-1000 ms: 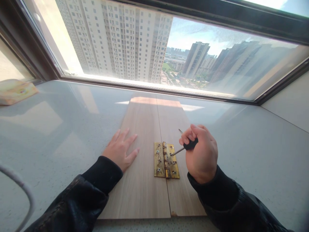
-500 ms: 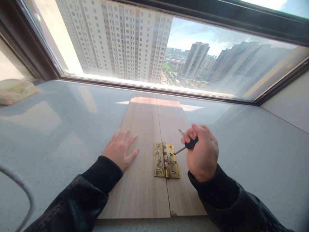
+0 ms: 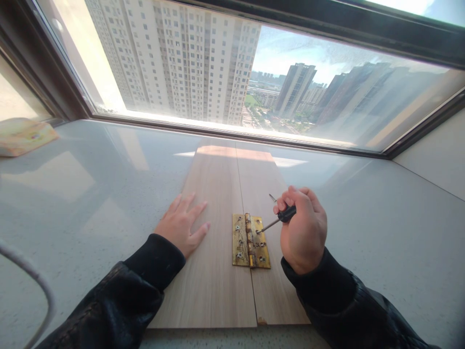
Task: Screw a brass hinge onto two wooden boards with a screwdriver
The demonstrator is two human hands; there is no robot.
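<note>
A brass hinge (image 3: 240,242) lies across the seam between two pale wooden boards, the left board (image 3: 210,291) and the right board (image 3: 279,300). Several screws show in the hinge plates. My left hand (image 3: 183,225) rests flat with spread fingers on the left board's outer edge. My right hand (image 3: 305,230) is closed around the black handle of a screwdriver (image 3: 271,225), whose tip meets the hinge's right plate near an upper hole. A small screw (image 3: 272,198) sticks out from the fingers of my right hand.
The boards lie on a pale speckled sill (image 3: 119,194) below a dark-framed window (image 3: 225,130). A yellowish soft packet (image 3: 27,138) sits at the far left. A grey cable (image 3: 39,281) curves at the lower left.
My right hand has shifted very slightly left with the screwdriver, whose tip stays at the hinge's right plate. My left hand keeps its place on the board.
</note>
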